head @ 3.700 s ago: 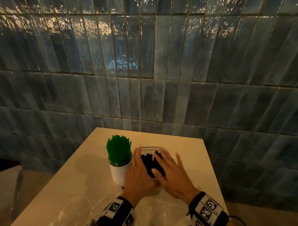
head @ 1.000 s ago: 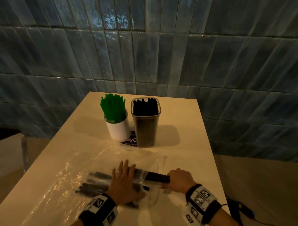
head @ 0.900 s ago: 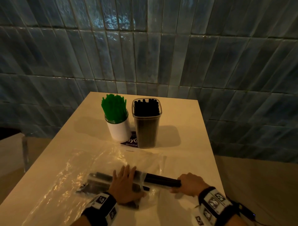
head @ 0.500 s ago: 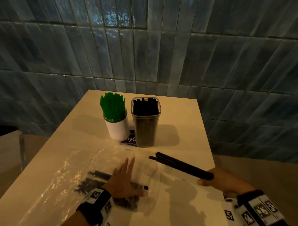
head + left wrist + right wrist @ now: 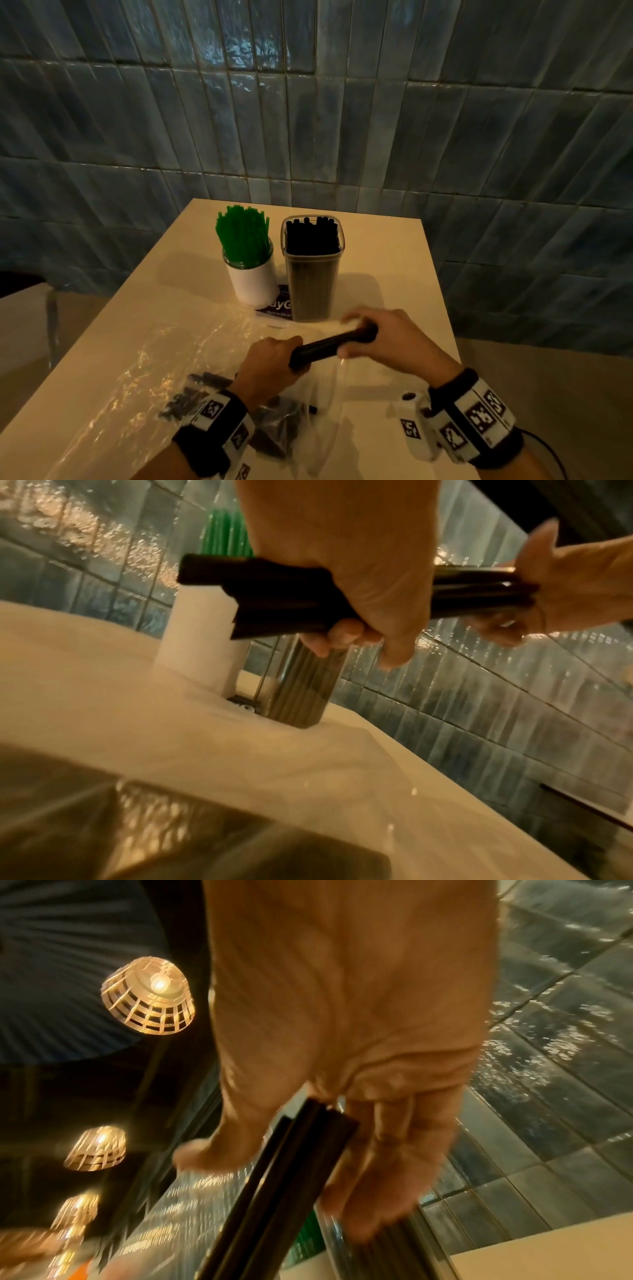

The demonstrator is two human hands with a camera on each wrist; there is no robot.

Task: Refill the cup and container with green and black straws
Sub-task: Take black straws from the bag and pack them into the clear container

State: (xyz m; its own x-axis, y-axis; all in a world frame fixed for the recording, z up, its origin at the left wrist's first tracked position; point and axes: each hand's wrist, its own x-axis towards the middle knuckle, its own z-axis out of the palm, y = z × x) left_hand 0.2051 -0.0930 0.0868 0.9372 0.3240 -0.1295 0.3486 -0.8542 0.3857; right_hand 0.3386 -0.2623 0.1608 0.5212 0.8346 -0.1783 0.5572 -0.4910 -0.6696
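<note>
At lower centre of the head view, the left hand (image 5: 270, 363) and right hand (image 5: 383, 337) both curl around a bundle of thin black plastic straws (image 5: 330, 346), probably squaring its ends (more lie bagged below) for the clear square container (image 5: 313, 274) above.

Light: dim, warm, from ceiling lamps (image 5: 148, 995)
Glare: on wall tiles (image 5: 239, 51)
Blur: both wrist views
Edges: bent
</note>
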